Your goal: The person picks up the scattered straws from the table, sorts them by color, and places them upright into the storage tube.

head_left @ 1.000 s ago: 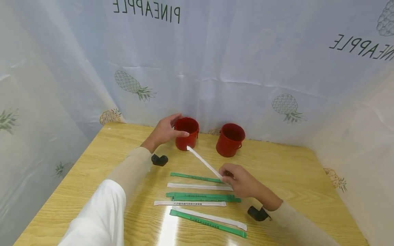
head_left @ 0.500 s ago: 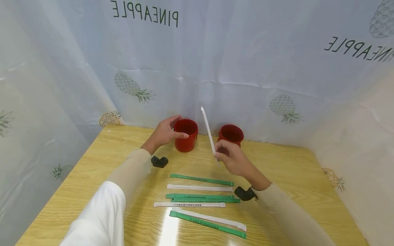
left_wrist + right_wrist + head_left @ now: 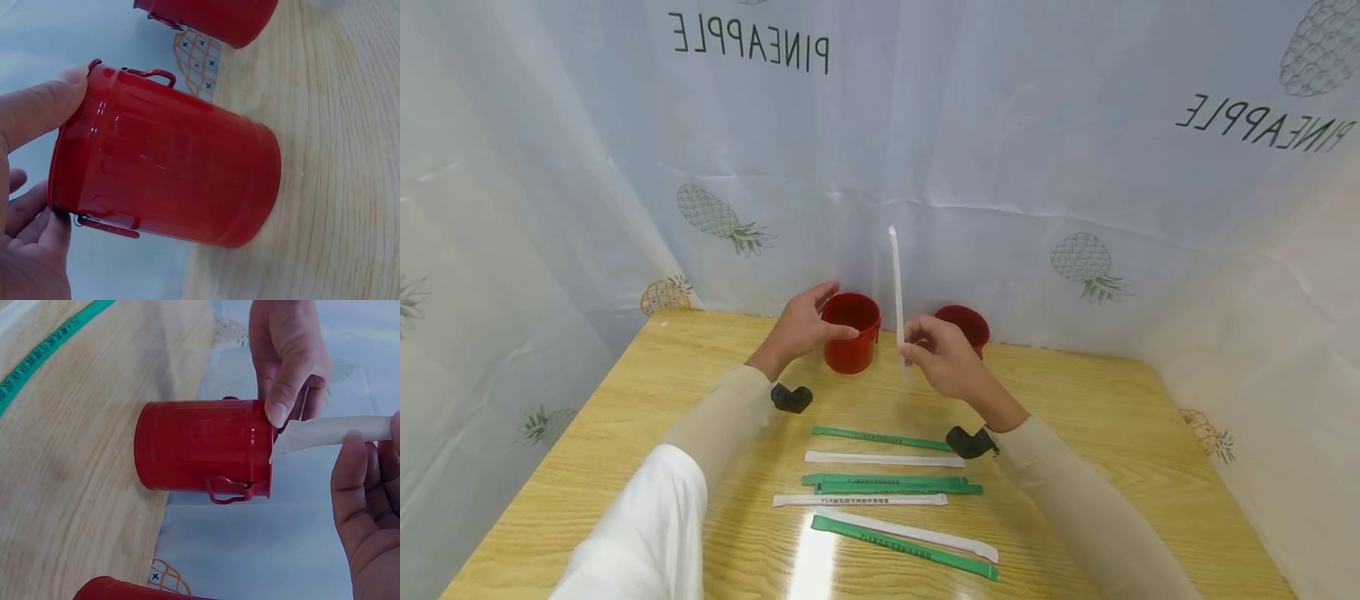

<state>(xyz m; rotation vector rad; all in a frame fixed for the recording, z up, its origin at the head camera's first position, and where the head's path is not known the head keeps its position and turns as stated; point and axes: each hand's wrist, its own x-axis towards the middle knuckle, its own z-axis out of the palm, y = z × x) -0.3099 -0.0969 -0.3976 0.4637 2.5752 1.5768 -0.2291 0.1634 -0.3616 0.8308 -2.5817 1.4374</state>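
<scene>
My left hand (image 3: 801,329) holds a small red metal bucket (image 3: 175,156) by its rim, thumb on the near side and fingers on the far side. The bucket stands upright on the table and has small side handles. Between the thumb and fingers of my right hand (image 3: 943,354) is a white paper-wrapped straw (image 3: 897,283), held nearly upright just right of the bucket. The straw's lower end (image 3: 290,437) appears close to the bucket's rim in the right wrist view; whether it touches cannot be seen. The bucket's inside bottom is hidden.
A second red bucket (image 3: 967,325) stands behind my right hand, partly covered by it. Several green-wrapped straws (image 3: 906,547) and white-wrapped straws (image 3: 883,459) lie across the wooden table (image 3: 625,433). A pineapple-print curtain (image 3: 1000,150) hangs right behind the table's back edge.
My right hand has moved up and left toward the held bucket, and the straw has swung from slanted to nearly upright. The left hand keeps its hold on the bucket.
</scene>
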